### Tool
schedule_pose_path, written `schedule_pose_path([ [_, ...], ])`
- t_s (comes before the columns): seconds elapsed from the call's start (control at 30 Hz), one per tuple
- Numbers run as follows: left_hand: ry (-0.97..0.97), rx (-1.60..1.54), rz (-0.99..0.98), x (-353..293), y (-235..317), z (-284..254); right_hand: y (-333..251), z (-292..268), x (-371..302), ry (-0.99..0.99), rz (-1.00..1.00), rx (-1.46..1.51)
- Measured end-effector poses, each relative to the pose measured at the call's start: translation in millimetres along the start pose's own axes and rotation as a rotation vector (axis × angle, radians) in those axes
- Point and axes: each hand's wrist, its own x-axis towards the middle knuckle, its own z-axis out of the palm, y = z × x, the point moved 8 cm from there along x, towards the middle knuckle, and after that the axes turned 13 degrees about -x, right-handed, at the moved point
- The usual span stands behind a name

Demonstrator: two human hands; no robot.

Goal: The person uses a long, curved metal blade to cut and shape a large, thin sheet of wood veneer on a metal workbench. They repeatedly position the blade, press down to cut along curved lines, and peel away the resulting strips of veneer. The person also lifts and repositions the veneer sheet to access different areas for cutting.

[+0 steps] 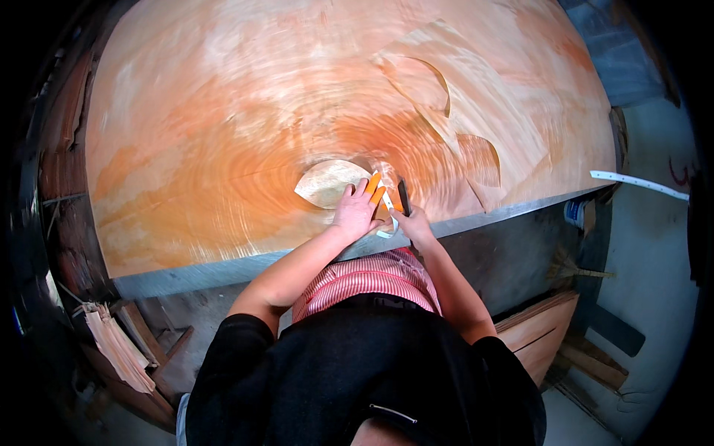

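My left hand point(355, 213) lies flat with its fingers spread, orange coverings on some of them, beside a pale leaf-shaped patch point(331, 183) in the large orange-brown wood veneer sheet point(201, 171). To its right, my right hand point(414, 225) closes around a dark, flat, blade-like tool point(403, 197) pointing away from me; its exact kind is unclear. Between the hands a narrow white tape strip point(387, 201) runs along the sheet, its near end curling close to the table edge. An orange piece also shows by the right fingers.
Cut, curling veneer pieces point(476, 160) lie at the right of the stack. A dotted white strip point(639, 184) stretches in from the right. Below the metal-coloured table edge point(193, 277) stand wood boards point(539, 334), a small broom point(576, 269) and, at left, veneer scraps point(119, 346).
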Motion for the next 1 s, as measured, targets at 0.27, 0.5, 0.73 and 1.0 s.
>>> schedule_pose_path([
  [0.27,0.043,0.024,0.054,0,-2,-1,-3,-69,29,-0.322,-0.144,-0.602],
  [0.5,0.408,-0.261,0.037,-39,-55,-21,-38,-4,30,-0.168,-0.111,-0.037],
  [0.73,0.432,-0.204,-0.078,-41,-62,-43,-56,61,64,-0.065,0.003,0.097],
  [1.0,0.153,-0.014,-0.139,-10,-62,-34,-56,62,47,-0.224,0.116,0.229],
])
